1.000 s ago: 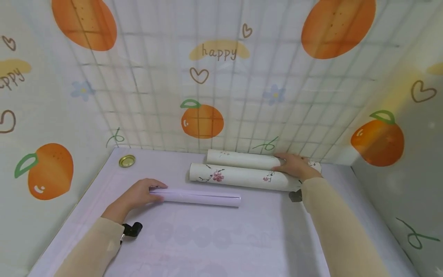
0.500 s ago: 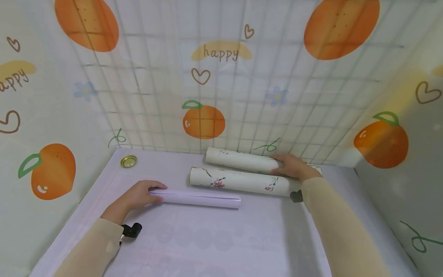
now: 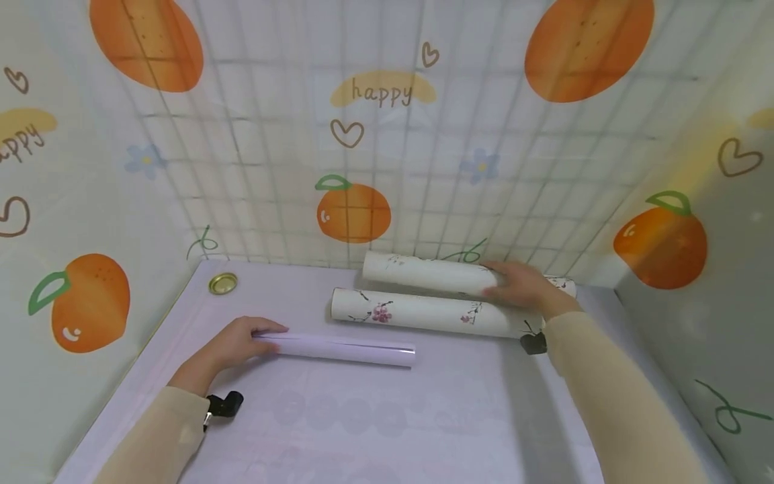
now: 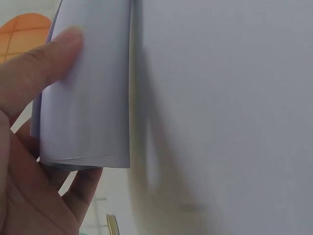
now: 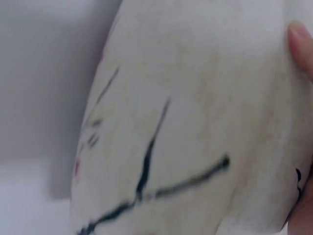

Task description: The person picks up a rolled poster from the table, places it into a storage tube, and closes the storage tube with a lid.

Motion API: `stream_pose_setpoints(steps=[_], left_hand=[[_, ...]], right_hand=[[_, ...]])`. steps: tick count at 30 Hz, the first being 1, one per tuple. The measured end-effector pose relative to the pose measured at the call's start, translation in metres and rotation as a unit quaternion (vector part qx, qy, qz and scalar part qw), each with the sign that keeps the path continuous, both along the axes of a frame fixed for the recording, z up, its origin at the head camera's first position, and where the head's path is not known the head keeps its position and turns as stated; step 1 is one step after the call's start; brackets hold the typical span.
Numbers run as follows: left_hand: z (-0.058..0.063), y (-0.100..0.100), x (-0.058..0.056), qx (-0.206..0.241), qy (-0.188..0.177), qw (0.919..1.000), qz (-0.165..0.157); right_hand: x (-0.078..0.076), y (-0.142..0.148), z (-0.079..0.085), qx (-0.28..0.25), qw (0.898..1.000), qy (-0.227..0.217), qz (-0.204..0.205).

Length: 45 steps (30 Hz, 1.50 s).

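Back wall: soft, fairly even light; top printed oranges stretched by wide-angle distortion
Right wall: yellowish glow high up, greyer below
Tabletop: grey shadow band beside the right sleeve
Lilac roll: thin glare near its end; dim in left wrist view
Branch-printed roll: dull, slightly blurred

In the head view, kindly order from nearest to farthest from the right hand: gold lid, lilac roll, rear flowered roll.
1. Rear flowered roll: gripped by the right hand.
2. Lilac roll: to the left, toward the front.
3. Gold lid: far left, toward the back.
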<state>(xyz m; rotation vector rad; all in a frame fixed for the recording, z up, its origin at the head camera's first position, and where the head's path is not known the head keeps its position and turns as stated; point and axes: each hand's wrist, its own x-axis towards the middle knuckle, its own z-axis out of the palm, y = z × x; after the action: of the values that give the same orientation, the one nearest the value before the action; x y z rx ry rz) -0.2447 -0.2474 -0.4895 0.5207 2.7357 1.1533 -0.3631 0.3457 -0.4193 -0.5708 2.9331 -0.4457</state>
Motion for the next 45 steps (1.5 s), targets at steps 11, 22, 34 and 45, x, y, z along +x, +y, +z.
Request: stream_pose_setpoints(steps=[11,22,34,45], left_hand=[[-0.001,-0.025,0.013,0.010,0.000,0.9993,0.036],[0.009,-0.047,0.026,0.001,0.011,0.9983,0.058],[0.030,-0.060,0.029,-0.008,0.031,0.9972,0.068],[0.044,-0.056,0.030,0.004,0.024,0.9968,0.076]], right_hand=[[0.041,0.021,0.032,-0.006,0.998,0.062,0.023],[0.085,0.052,0.036,-0.055,0.993,0.100,0.031],[0.126,0.072,0.029,-0.060,0.992,0.113,0.014],[0.147,0.072,0.020,-0.067,0.988,0.139,0.031]])
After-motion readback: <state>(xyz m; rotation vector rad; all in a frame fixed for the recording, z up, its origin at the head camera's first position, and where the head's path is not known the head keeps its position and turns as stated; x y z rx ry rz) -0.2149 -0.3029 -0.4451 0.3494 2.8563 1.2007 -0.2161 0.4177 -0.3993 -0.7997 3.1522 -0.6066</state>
